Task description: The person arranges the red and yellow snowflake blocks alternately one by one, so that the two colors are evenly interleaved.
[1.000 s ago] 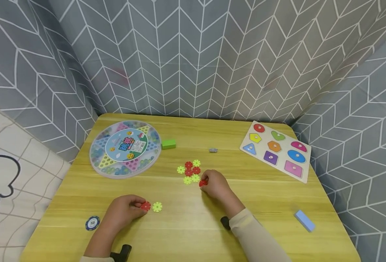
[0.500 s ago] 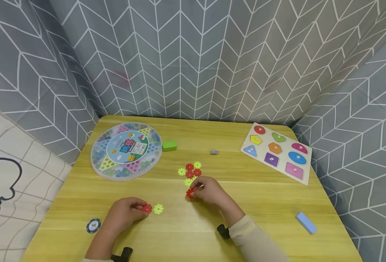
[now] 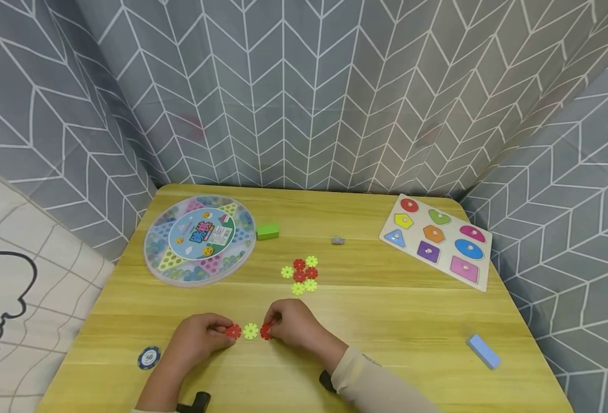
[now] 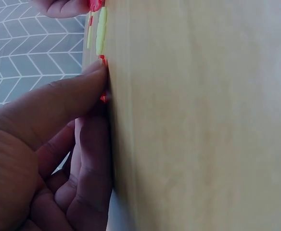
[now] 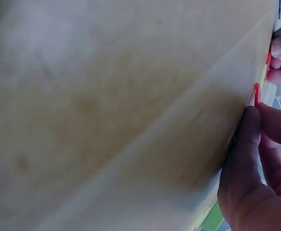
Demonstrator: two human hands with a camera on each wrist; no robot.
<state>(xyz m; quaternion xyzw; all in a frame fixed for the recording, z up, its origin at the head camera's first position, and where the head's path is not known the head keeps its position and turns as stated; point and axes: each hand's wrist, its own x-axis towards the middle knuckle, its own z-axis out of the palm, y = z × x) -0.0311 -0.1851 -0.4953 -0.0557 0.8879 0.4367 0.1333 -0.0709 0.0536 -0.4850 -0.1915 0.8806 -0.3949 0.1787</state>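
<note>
In the head view my left hand [image 3: 201, 338] pinches a red notched disc [image 3: 234, 331] at its left edge, down on the table. A yellow-green notched disc [image 3: 250, 331] lies flat just right of it. On that disc's other side my right hand [image 3: 295, 326] pinches a second red notched disc [image 3: 265, 331] between thumb and fingers, so the three stand in a row. The left wrist view shows the left thumb over the red disc [image 4: 103, 59], the yellow-green disc [image 4: 101, 31] beyond. The right wrist view has the right hand's red disc [image 5: 257, 94] slightly raised on edge.
Several red and yellow-green discs [image 3: 299, 276] lie clustered farther back. Around them are a round Chinese checkers box [image 3: 154, 252], a green block [image 3: 268, 231], a small grey piece [image 3: 338, 241], a shape puzzle board [image 3: 479, 281], a blue block [image 3: 483, 351] and a poker chip [image 3: 149, 358].
My right hand has brought its red disc from beside the cluster leftward and nearer to me, next to the yellow-green disc. My left hand keeps its pinch on the other red disc.
</note>
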